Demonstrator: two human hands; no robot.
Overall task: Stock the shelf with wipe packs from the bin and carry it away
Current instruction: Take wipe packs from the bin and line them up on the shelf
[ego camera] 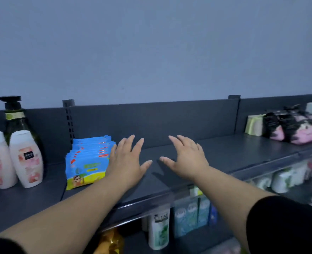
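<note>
Several blue and yellow wipe packs [88, 160] stand upright in a row on the dark grey top shelf [215, 153], left of centre. My left hand [126, 160] is spread flat above the shelf, its outer edge against the right side of the packs. To its right, my right hand [185, 157] hovers over bare shelf with fingers straight and spread, holding nothing. The bin is out of view.
Two pale pink bottles [25, 158] and a dark pump bottle [15, 116] stand at the left. Pink and black packets [296, 127] lie at the right end. Below the shelf are a white shampoo bottle [158, 230] and blue-green packs [190, 215].
</note>
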